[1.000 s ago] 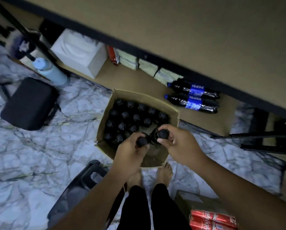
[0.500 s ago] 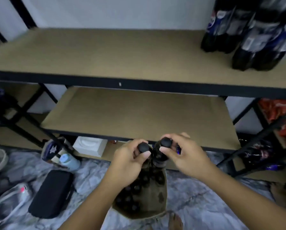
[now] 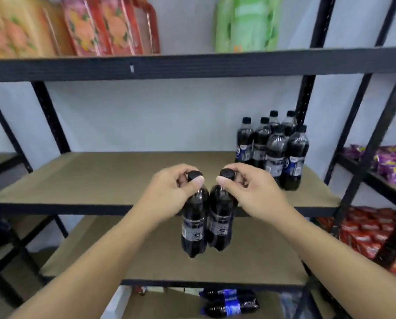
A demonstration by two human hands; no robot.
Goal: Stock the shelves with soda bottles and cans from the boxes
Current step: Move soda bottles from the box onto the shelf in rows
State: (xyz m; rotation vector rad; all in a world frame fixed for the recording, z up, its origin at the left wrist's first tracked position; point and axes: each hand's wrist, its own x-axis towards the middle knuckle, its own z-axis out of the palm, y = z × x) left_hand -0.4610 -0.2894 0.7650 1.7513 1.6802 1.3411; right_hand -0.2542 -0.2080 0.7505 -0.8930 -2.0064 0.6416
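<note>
Now raised from the box to the shelf (image 3: 95, 180) ahead: left hand (image 3: 169, 192) pinches the left bottle (image 3: 193, 229) by its cap, right hand (image 3: 252, 192) the right bottle (image 3: 220, 223); placing likely comes next.

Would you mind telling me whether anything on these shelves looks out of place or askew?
Two blue-labelled bottles lie on their sides on the lowest visible shelf, whereas the dark bottles on the shelf at hand height stand upright. Nothing looks spilled.

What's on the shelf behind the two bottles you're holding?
A cluster of dark soda bottles stands at the right end of the shelf; the rest that shows is brown board. The left hand, right hand and two held bottles hide a small patch.
</note>
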